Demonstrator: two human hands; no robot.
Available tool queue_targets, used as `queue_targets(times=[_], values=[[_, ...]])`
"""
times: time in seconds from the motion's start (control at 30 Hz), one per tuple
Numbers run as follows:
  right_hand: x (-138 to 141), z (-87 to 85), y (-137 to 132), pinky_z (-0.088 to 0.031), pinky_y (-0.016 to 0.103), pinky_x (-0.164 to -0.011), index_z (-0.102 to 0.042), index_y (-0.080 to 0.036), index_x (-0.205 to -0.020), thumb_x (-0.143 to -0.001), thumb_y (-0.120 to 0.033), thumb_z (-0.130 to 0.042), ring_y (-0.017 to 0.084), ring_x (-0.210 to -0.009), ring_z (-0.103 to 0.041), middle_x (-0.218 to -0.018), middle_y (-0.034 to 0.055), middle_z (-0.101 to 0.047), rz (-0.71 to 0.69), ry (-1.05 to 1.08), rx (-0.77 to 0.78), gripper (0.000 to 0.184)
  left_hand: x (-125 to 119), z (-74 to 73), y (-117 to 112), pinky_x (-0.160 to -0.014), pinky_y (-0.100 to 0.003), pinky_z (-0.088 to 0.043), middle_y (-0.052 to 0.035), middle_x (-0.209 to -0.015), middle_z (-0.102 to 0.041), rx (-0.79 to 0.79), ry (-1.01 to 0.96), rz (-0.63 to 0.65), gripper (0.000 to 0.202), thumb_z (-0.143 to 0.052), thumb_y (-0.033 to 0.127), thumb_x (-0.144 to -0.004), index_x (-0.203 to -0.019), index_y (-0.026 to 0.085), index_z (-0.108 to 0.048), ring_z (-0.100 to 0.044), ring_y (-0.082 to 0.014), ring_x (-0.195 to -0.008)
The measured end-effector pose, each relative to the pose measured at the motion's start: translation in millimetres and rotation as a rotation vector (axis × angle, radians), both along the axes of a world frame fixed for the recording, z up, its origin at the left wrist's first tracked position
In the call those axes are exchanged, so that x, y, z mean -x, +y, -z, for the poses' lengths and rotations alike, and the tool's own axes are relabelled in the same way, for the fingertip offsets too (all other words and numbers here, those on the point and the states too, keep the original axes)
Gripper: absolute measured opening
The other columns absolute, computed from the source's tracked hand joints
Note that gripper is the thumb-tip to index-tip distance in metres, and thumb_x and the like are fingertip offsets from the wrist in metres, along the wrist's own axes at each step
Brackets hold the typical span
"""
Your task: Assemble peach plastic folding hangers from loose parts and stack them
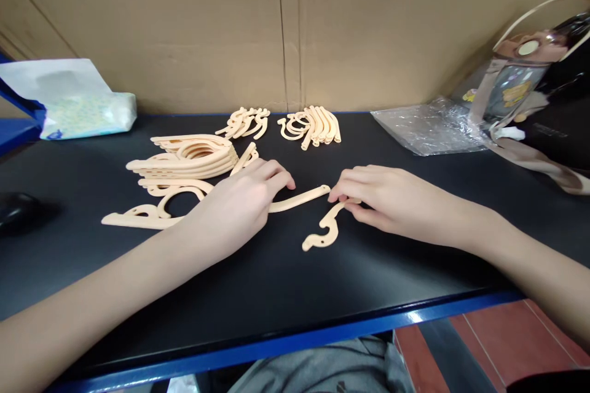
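Note:
My left hand [246,199] is curled down over a cream plastic hanger arm [302,198], which comes out from under the fingers and points to the right. Most of those fingertips are hidden behind the hand. A curved hook piece [329,230] is pinched by its upper end in my right hand [375,199], its hooked end hanging toward the table's front. The right fingertips are close to the free end of the hanger arm; whether they touch it I cannot tell. Other hanger parts [244,158] show just beyond the left hand.
Left lies a stack of folded hangers [184,163], with another hanger [138,219] before it. Hook pieces [246,121] and arm pieces [322,126] sit at the back of the black table [276,295]. Tissues [90,113], a mouse [18,212], a plastic bag [424,129] and bottle [519,86] flank them.

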State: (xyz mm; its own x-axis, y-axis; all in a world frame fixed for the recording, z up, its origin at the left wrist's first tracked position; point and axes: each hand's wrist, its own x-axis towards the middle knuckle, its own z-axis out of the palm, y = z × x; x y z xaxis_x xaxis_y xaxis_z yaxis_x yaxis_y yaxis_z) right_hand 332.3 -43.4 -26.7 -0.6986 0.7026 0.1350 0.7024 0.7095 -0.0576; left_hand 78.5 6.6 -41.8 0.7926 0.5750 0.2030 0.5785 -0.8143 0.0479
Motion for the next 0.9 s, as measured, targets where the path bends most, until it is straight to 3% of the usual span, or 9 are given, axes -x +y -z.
queue_targets(times=[0.1,0.2,0.33,0.43,0.63,0.77,0.9], values=[[-3.5,0.8,0.1,-0.045,0.036,-0.075,-0.065,-0.013,-0.103,-0.09,-0.007,-0.052,0.023,-0.081,-0.062,-0.091,0.0063,-0.064,0.149,-0.145,-0.117,0.019,-8.7,1.1,-4.8,-0.092,-0.039,-0.049,-0.0085,-0.116,-0.063,-0.008,-0.057,0.105,0.03,-0.036,0.021,-0.101,-0.118,0.014,-0.06,-0.059,-0.0238,-0.106],[-7.7,1.5,1.9,-0.044,0.037,-0.073,-0.067,-0.012,-0.099,-0.094,-0.017,-0.053,0.025,-0.08,-0.063,-0.088,0.0075,-0.064,0.235,-0.213,-0.185,0.015,-14.2,1.4,-9.6,-0.092,-0.036,-0.048,-0.0075,-0.116,-0.065,-0.03,-0.075,0.199,0.03,-0.043,0.026,-0.101,-0.125,0.014,-0.058,-0.059,-0.022,-0.106],[-11.9,2.5,8.2,-0.043,0.034,-0.072,-0.071,-0.015,-0.095,-0.099,-0.032,-0.052,0.022,-0.079,-0.06,-0.09,0.0068,-0.064,0.13,-0.163,-0.219,0.026,-14.0,0.8,-10.2,-0.083,-0.034,-0.048,-0.0056,-0.108,-0.065,-0.081,-0.056,0.255,0.025,-0.044,0.016,-0.099,-0.119,0.016,-0.06,-0.061,-0.0212,-0.095],[-13.3,2.7,13.3,-0.042,0.033,-0.073,-0.071,-0.016,-0.089,-0.1,-0.027,-0.05,0.021,-0.078,-0.057,-0.087,0.0056,-0.063,0.061,-0.148,-0.209,0.026,-12.2,0.8,-9.2,-0.077,-0.033,-0.048,-0.0049,-0.103,-0.064,-0.062,-0.036,0.232,0.023,-0.044,0.015,-0.098,-0.113,0.016,-0.061,-0.061,-0.0206,-0.092],[-14.5,5.6,16.6,-0.042,0.033,-0.072,-0.064,-0.012,-0.09,-0.099,-0.022,-0.049,0.021,-0.08,-0.056,-0.086,0.0057,-0.06,0.071,-0.169,-0.189,0.02,-10.4,0.3,-12.9,-0.07,-0.032,-0.047,-0.0035,-0.107,-0.061,-0.065,0.006,0.192,0.025,-0.044,0.017,-0.096,-0.116,0.022,-0.059,-0.062,-0.0198,-0.089],[-11.7,7.2,15.5,-0.044,0.032,-0.074,-0.063,-0.013,-0.096,-0.101,-0.027,-0.048,0.02,-0.083,-0.057,-0.091,0.0051,-0.06,0.049,-0.066,-0.104,0.022,-11.7,-0.6,-15.6,-0.069,-0.032,-0.046,-0.0039,-0.108,-0.061,-0.053,-0.002,0.174,0.014,-0.05,0.028,-0.097,-0.104,0.021,-0.059,-0.062,-0.0206,-0.089],[-8.1,6.7,15.0,-0.044,0.031,-0.076,-0.064,-0.016,-0.101,-0.102,-0.03,-0.046,0.018,-0.086,-0.059,-0.096,0.0036,-0.061,-0.008,0.037,-0.012,0.023,-15.0,-0.2,-16.1,-0.066,-0.03,-0.044,-0.003,-0.097,-0.061,-0.054,0.003,0.157,0.014,-0.045,0.025,-0.1,-0.095,0.019,-0.056,-0.061,-0.0195,-0.084]])
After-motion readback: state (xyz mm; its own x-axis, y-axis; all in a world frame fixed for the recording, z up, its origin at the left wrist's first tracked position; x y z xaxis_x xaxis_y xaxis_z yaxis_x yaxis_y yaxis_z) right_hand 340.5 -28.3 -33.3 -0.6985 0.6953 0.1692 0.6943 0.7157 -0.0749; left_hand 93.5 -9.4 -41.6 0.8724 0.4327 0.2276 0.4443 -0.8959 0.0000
